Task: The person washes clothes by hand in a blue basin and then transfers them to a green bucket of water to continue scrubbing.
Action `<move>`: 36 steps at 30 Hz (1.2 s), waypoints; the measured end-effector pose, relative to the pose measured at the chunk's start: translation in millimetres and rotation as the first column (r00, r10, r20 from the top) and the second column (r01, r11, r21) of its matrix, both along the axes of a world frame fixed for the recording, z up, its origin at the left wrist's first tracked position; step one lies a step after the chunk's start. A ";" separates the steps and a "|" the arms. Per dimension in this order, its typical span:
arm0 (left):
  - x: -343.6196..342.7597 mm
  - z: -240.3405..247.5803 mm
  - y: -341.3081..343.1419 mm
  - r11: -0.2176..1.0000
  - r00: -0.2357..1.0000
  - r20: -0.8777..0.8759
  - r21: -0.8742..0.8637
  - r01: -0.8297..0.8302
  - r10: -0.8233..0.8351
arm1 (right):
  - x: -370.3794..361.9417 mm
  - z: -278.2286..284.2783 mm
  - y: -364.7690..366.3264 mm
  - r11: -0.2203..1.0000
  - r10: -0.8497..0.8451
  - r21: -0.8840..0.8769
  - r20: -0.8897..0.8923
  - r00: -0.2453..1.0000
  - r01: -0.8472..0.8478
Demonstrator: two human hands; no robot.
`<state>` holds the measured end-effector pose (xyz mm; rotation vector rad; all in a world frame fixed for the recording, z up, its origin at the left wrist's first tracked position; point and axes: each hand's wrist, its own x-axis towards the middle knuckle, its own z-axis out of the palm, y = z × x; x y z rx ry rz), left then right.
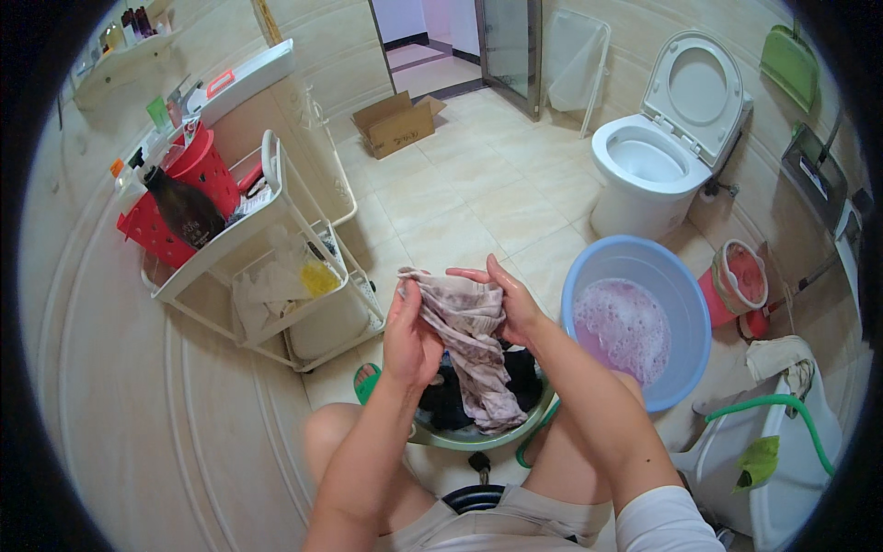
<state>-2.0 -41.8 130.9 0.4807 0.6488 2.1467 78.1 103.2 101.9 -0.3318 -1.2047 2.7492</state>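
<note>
A wet, pale pinkish-grey garment with dark blotches (pixel 469 340) hangs stretched between my two hands. My left hand (pixel 410 342) is closed on its upper left edge. On the other side, my right hand (pixel 511 304) grips the upper right edge, with its index finger and thumb partly extended. The garment's lower end drops into a green basin (pixel 501 440) between my legs. Dark wet clothes (pixel 446 402) lie in that basin. Right of it stands a large blue tub (pixel 572 276) of foamy, pinkish water (pixel 624 329).
A white rolling cart (pixel 303 230) with red baskets (pixel 152 230) stands at left. A toilet (pixel 644 166) is at the far right, near a pink bin (pixel 736 276). A green hose (pixel 782 401) drapes over a white basin at right. A cardboard box (pixel 397 124) sits by the doorway.
</note>
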 end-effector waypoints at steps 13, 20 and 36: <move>-39.5 -88.5 16.2 0.884 0.904 0.175 -0.346 -0.315 0.390 | 6.9 10.0 -68.9 0.281 -0.205 0.897 -0.291 0.935 0.341; -6.2 -137.3 9.7 0.946 0.931 0.319 0.318 0.071 -0.177 | -13.0 -9.0 -103.0 -0.264 -0.289 0.953 -0.227 0.930 0.151; 12.3 -84.7 34.4 0.834 0.858 0.455 -0.549 0.061 0.237 | -26.6 -58.0 -34.5 -0.067 -0.581 0.959 -0.263 0.770 0.276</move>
